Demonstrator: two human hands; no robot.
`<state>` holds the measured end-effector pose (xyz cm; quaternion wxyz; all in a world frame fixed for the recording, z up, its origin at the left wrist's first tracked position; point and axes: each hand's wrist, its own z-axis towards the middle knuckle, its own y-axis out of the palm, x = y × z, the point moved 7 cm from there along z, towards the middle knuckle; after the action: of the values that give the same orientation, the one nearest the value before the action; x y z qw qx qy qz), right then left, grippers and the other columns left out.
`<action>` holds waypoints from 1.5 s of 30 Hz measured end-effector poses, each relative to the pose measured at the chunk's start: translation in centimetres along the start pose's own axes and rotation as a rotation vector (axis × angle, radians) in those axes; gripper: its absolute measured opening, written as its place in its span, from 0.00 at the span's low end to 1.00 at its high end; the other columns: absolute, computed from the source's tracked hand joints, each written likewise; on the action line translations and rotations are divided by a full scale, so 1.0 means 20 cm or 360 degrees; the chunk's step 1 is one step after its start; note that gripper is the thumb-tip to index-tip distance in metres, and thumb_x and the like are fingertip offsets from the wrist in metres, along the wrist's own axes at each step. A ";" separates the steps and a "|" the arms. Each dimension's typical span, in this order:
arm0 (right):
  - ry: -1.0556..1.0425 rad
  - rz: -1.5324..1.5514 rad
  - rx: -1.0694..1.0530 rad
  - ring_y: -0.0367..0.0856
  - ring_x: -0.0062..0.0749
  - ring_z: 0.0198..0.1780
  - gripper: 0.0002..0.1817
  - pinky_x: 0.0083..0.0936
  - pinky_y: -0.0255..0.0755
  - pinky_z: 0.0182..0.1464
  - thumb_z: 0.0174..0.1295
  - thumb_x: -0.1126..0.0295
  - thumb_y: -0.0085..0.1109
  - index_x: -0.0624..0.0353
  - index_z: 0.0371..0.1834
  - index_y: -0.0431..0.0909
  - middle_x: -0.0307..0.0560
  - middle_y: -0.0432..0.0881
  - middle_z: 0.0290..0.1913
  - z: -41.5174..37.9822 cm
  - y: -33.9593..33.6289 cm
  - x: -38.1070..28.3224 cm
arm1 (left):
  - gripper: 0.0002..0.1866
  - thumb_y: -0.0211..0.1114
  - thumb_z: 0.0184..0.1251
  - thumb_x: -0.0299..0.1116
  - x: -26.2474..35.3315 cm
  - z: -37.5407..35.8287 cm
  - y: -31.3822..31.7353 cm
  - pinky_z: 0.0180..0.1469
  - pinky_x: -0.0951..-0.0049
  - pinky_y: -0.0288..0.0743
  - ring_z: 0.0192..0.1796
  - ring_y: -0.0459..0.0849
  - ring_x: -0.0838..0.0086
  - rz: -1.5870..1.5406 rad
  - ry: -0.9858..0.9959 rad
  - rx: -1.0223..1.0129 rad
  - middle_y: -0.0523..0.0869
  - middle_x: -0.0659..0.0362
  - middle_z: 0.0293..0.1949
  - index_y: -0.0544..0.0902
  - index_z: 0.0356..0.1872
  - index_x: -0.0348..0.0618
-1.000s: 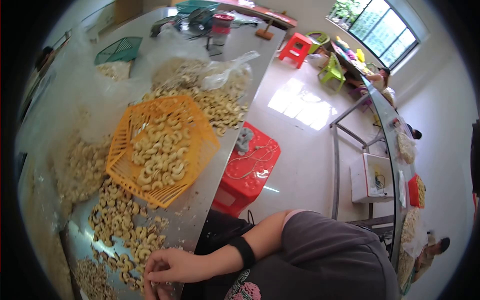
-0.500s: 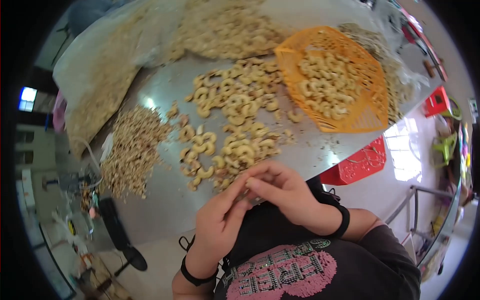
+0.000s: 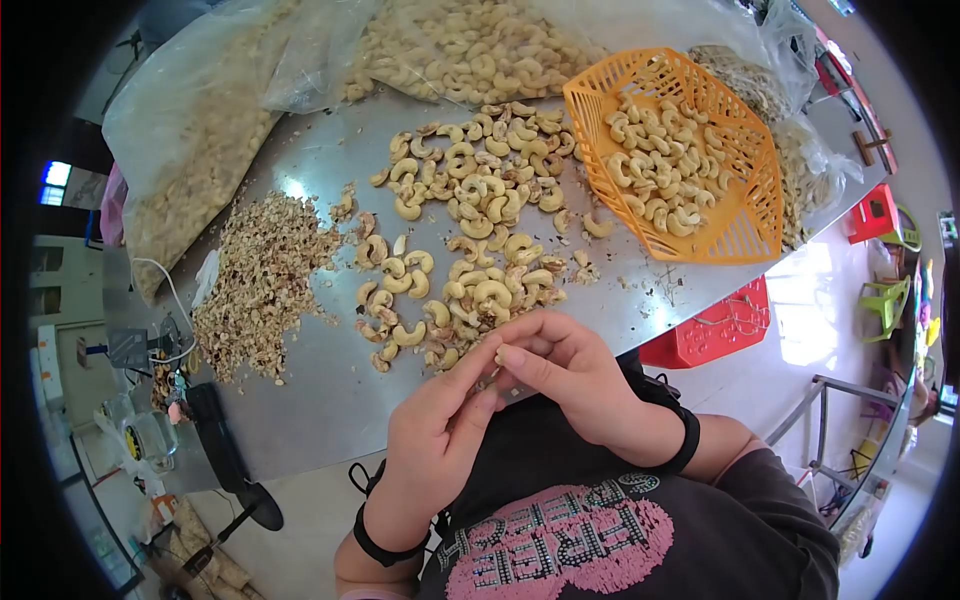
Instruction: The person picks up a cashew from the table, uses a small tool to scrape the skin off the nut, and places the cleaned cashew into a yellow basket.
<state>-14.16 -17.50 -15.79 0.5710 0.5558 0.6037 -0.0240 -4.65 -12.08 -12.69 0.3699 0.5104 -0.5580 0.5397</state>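
Close to the table's front edge, my left hand (image 3: 438, 425) and my right hand (image 3: 578, 392) meet at the fingertips. Both are closed in a pinch around a small pale cashew nut (image 3: 498, 362), mostly hidden by fingers and thumbs. Just beyond my fingers lies a loose pile of cashew nuts (image 3: 492, 292), some with brown skin still on. A larger spread of cashews (image 3: 490, 180) sits farther back. To the right, an orange plastic basket (image 3: 668, 250) holds pale cashews.
A heap of skin flakes and crumbs (image 3: 262, 285) covers the left of the metal table (image 3: 300, 420). Big clear bags of cashews (image 3: 190, 190) line the back and left. A bag of scraps stands behind the basket. A red stool (image 3: 715, 325) is below the right edge.
My head view has shifted slightly, so the table things sit a little differently in the picture. My hands keep the same pinch, with only small finger movement.
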 end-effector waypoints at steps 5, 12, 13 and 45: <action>-0.0006 -0.0007 -0.0005 0.73 0.19 0.35 0.11 0.15 0.69 0.38 0.59 0.70 0.51 0.66 0.41 0.68 0.42 0.75 0.35 0.00 0.00 0.00 | 0.19 0.51 0.59 0.23 0.01 0.00 0.00 0.37 0.80 0.72 0.33 0.78 0.76 0.0076 0.0016 -0.0010 0.79 0.55 0.37 0.69 0.54 0.40; 0.0009 0.0004 -0.0043 0.74 0.21 0.37 0.11 0.17 0.70 0.41 0.59 0.71 0.50 0.66 0.42 0.67 0.43 0.75 0.38 0.00 0.00 0.00 | 0.18 0.50 0.59 0.22 0.03 0.01 0.00 0.37 0.81 0.71 0.33 0.77 0.79 0.0132 0.0031 -0.0063 0.79 0.56 0.36 0.69 0.53 0.37; 0.0013 0.0001 -0.0047 0.74 0.21 0.37 0.11 0.17 0.70 0.41 0.59 0.71 0.50 0.66 0.42 0.67 0.43 0.75 0.38 0.00 0.00 0.00 | 0.18 0.50 0.59 0.22 0.03 0.01 0.00 0.37 0.81 0.71 0.33 0.77 0.79 0.0130 0.0030 -0.0057 0.79 0.56 0.36 0.69 0.53 0.37; -0.0158 -0.0249 0.0028 0.72 0.24 0.34 0.13 0.19 0.66 0.41 0.60 0.70 0.46 0.65 0.45 0.67 0.48 0.76 0.35 -0.02 -0.03 0.00 | 0.14 0.53 0.60 0.32 0.06 0.14 -0.40 0.24 0.79 0.67 0.20 0.70 0.78 0.0399 0.0372 0.0449 0.78 0.59 0.26 0.73 0.46 0.42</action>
<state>-14.75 -17.51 -16.01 0.5917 0.5101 0.6160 -0.1014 3.30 -14.16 -10.02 0.2872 0.4177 -0.4893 0.7097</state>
